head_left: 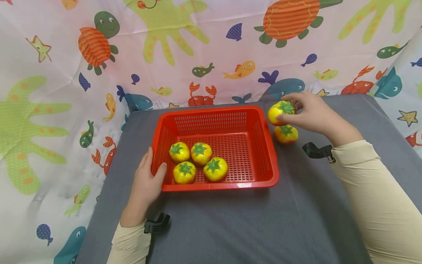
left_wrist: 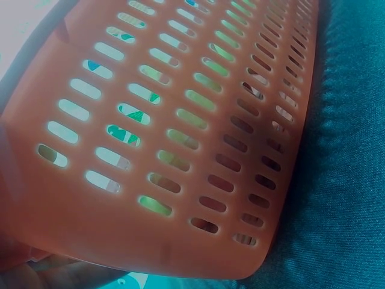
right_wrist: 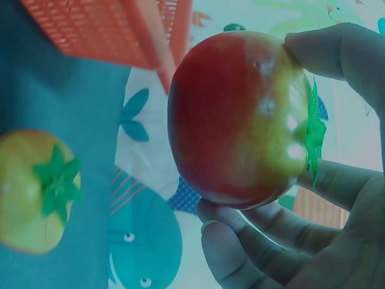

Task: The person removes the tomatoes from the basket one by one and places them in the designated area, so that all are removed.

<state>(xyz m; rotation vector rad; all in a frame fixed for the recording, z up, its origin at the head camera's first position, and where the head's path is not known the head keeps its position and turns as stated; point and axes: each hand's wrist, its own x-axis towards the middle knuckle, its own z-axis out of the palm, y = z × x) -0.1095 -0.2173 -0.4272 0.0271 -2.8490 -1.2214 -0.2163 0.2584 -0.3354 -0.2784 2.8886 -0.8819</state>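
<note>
My right hand [head_left: 310, 112] pinches a yellow-and-red toy tomato [head_left: 279, 113] with a green leafy top, beyond the red basket's right rim. In the right wrist view, thumb and fingers press on opposite sides of this tomato [right_wrist: 234, 120], its red underside showing. A second toy tomato [head_left: 285, 134] rests on the grey cloth just below it. My left hand [head_left: 145, 181] grips the left rim of the red plastic basket [head_left: 214, 186], thumb over the edge. Several similar tomatoes [head_left: 215, 169] sit in the basket's left half. The left wrist view is mostly filled by the slotted basket wall [left_wrist: 180, 241].
Grey cloth [head_left: 230, 227] covers the table under the basket. Behind and at both sides hangs a white curtain [head_left: 132, 55] printed with sea animals. Black straps [head_left: 157, 223] are on both wrists.
</note>
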